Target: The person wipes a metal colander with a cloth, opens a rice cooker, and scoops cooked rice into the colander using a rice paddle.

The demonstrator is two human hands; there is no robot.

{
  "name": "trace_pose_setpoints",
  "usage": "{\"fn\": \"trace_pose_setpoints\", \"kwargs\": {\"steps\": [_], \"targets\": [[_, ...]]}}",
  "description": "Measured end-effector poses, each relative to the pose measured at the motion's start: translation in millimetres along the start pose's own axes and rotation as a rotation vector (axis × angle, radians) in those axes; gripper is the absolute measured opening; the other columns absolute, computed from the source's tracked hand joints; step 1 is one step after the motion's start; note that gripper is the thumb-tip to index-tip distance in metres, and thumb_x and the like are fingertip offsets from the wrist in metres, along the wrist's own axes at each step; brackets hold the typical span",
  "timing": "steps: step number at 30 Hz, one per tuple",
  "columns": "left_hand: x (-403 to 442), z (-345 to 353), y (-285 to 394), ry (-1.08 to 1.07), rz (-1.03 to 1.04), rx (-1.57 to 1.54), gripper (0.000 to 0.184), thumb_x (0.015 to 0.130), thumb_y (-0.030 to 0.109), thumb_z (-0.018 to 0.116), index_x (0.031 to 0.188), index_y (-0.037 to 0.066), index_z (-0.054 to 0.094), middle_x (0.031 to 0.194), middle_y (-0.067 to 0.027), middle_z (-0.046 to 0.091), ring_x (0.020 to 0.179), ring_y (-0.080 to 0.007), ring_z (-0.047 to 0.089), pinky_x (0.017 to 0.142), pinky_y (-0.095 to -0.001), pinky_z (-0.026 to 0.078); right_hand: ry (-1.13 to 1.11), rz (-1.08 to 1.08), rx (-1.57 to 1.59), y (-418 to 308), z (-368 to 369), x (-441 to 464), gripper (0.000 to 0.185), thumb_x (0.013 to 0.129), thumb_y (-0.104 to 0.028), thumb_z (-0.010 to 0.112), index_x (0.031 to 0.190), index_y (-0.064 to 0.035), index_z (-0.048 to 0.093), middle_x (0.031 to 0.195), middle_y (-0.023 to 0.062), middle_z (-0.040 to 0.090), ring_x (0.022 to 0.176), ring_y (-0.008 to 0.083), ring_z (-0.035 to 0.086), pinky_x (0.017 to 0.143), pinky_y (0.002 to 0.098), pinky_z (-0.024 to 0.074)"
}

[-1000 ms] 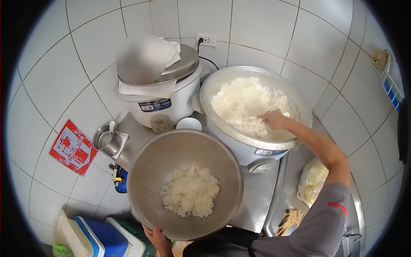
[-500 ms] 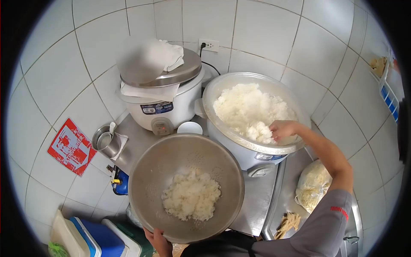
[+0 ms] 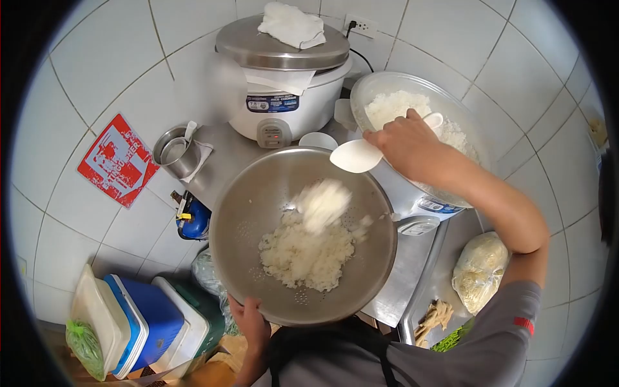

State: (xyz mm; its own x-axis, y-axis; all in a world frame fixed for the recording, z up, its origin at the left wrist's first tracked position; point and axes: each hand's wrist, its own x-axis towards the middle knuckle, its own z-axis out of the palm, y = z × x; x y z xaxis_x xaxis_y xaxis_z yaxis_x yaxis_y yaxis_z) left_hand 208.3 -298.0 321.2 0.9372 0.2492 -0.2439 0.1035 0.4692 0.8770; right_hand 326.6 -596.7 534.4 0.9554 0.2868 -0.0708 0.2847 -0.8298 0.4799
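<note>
As blurred rice (image 3: 325,205) hangs over the metal colander (image 3: 371,267), left of the right hand (image 3: 409,145) gripping a white scoop (image 3: 356,156), the left hand (image 3: 250,319) clasps the near rim, open rice cooker (image 3: 394,187) beyond the right hand, lidded cooker (image 3: 316,108) farther left.

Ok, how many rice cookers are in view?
2: the lidded cooker at the back, and the open cooker, holding rice, to its right.
</note>
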Motion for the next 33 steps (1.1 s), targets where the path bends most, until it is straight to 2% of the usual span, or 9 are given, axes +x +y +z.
{"fn": "trace_pose_setpoints", "kwargs": {"steps": [4,8,14,17,18,22,29,30,33], "targets": [[-1,1,2,0.003,-0.014,-0.011,0.051,0.066,-0.005,0.041,0.117,-0.002,0.037,0.101,-0.0112,0.050,0.086,-0.0181,0.050,0.075,-0.0270,0.042,0.133,0.002,0.188,-19,-16,-15,0.033,0.071,-0.004,0.055,0.103,-0.0056,0.056,0.079,0.0094,0.059,0.074,0.0245,0.060,0.066,0.0347,0.0439],[2,3,0,0.030,-0.012,-0.014,0.050,0.066,-0.005,0.040,0.115,-0.001,0.038,0.099,-0.0111,0.049,0.085,-0.0185,0.051,0.073,-0.0283,0.044,0.005,0.030,0.068,-37,9,-47,0.038,0.068,0.001,0.052,0.105,-0.0082,0.055,0.075,0.0104,0.055,0.064,0.0263,0.059,0.056,0.0349,0.0457],[-13,7,-6,0.129,-0.017,0.048,0.057,0.066,-0.003,0.041,0.122,0.001,0.034,0.107,-0.0138,0.048,0.091,-0.0234,0.050,0.078,-0.0309,0.043,-0.042,0.283,0.174,-51,53,-85,0.042,0.067,0.001,0.053,0.108,-0.0075,0.054,0.075,0.0099,0.056,0.061,0.0265,0.059,0.051,0.0358,0.0461],[-24,6,-6,0.098,-0.044,0.118,0.061,0.067,-0.002,0.043,0.127,0.001,0.028,0.113,-0.0153,0.046,0.095,-0.0242,0.049,0.081,-0.0314,0.041,-0.041,0.100,0.299,-41,58,-97,0.044,0.066,0.002,0.053,0.108,-0.0076,0.055,0.075,0.0094,0.057,0.058,0.0257,0.059,0.047,0.0358,0.0456],[-25,8,-4,0.074,-0.059,0.132,0.063,0.068,-0.001,0.043,0.129,0.000,0.026,0.115,-0.0157,0.045,0.097,-0.0241,0.049,0.082,-0.0313,0.041,0.034,0.254,0.265,-38,51,-103,0.041,0.066,0.002,0.051,0.105,-0.0091,0.059,0.074,0.0088,0.058,0.063,0.0244,0.059,0.057,0.0364,0.0464],[-27,14,0,0.137,-0.077,0.095,0.065,0.066,-0.002,0.044,0.128,0.000,0.027,0.115,-0.0160,0.045,0.098,-0.0247,0.049,0.084,-0.0318,0.040,0.402,0.469,-0.080,41,35,-102,0.038,0.071,0.002,0.047,0.103,-0.0148,0.061,0.070,0.0074,0.056,0.073,0.0223,0.055,0.081,0.0371,0.0369],[-13,-12,-34,0.188,0.117,0.119,0.061,0.065,-0.001,0.043,0.125,0.001,0.033,0.108,-0.0132,0.050,0.090,-0.0213,0.050,0.075,-0.0296,0.042,0.194,0.698,-0.368,233,195,-109,0.021,0.078,-0.009,0.047,0.090,-0.0165,0.063,0.080,0.0036,0.060,0.090,0.0167,0.052,0.086,0.0310,0.0299],[-22,-10,-22,0.264,-0.108,0.509,0.043,0.079,0.003,0.045,0.121,0.000,0.037,0.099,-0.0113,0.052,0.077,-0.0196,0.050,0.063,-0.0305,0.044,0.194,0.706,-0.430,249,214,-108,0.019,0.078,-0.010,0.048,0.088,-0.0164,0.063,0.079,0.0031,0.060,0.089,0.0162,0.052,0.085,0.0306,0.0300],[-30,7,-14,0.188,0.012,0.195,0.046,0.079,0.003,0.046,0.123,0.000,0.036,0.097,-0.0102,0.053,0.076,-0.0179,0.050,0.063,-0.0299,0.043,0.167,0.705,-0.526,279,244,-93,0.015,0.078,-0.013,0.048,0.083,-0.0163,0.062,0.077,0.0019,0.060,0.089,0.0149,0.052,0.083,0.0301,0.0304]]}}
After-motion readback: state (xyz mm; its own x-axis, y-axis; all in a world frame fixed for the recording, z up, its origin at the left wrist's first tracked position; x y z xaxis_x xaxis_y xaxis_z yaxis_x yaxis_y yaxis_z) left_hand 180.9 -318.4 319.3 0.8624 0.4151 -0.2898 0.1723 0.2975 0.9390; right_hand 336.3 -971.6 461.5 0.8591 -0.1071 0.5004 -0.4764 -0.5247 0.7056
